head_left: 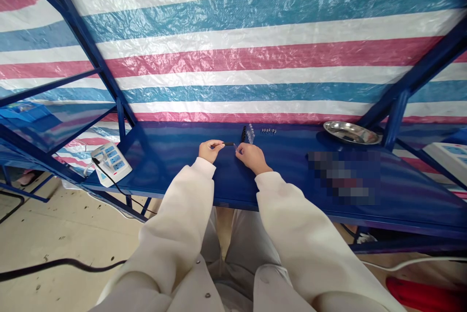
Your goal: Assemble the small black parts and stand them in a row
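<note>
Over the middle of the blue table, my left hand [207, 150] pinches one end of a short, thin black tube-like piece [228, 144]. Close by on the right, my right hand [252, 157] has its fingertips closed on a small clear piece [236, 147] at the tube's other end. Whether the two pieces touch is too small to tell. Just beyond my right hand stand a row of small black pieces [243, 134] and a row of clear pieces [250, 133]. Several tiny shiny metal parts [268, 131] lie in a line to their right.
A round steel plate [352, 133] sits at the table's back right, with a blurred-out patch [345, 178] in front of it. On the left edge is a white power strip [111, 163] with a black cable. Blue frame posts [386, 103] rise at both ends.
</note>
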Action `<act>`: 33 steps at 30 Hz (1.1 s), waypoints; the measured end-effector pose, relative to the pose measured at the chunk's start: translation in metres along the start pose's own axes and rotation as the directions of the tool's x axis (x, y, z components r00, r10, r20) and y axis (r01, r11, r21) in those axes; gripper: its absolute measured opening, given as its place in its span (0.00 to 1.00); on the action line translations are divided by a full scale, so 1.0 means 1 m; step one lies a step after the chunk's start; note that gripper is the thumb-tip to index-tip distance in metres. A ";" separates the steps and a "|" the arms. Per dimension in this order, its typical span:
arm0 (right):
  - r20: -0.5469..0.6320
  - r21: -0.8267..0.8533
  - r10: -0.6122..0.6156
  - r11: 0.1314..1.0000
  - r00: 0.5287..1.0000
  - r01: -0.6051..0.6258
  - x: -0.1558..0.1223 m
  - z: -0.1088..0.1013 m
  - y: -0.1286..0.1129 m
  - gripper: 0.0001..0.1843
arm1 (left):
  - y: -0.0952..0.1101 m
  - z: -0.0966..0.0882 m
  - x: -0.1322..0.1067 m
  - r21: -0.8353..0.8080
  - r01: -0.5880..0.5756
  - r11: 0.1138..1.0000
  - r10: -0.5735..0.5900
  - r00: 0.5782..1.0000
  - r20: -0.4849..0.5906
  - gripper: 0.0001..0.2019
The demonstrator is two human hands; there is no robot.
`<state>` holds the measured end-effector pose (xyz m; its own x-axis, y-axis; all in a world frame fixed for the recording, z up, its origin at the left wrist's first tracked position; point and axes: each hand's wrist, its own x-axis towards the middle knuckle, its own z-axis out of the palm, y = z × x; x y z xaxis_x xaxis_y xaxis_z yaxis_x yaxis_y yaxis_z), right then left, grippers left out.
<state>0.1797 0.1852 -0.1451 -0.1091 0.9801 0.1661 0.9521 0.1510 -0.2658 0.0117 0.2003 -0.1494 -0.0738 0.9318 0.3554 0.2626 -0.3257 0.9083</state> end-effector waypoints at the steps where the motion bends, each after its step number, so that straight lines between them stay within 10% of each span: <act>1: -0.004 -0.006 -0.012 1.000 1.000 0.012 0.000 0.000 0.000 0.10 | 0.000 0.000 0.000 0.002 -0.005 1.000 0.005 1.000 0.002 0.05; 33: -0.141 -0.180 -0.140 0.977 0.980 0.114 -0.005 -0.002 -0.005 0.11 | 0.004 0.000 -0.004 0.129 -0.168 0.977 0.165 0.986 0.035 0.08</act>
<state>0.1759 0.1796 -0.1422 -0.2003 0.9210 0.3340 0.9692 0.2361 -0.0696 0.0133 0.1953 -0.1474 0.0038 0.8704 0.4923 0.3930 -0.4540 0.7996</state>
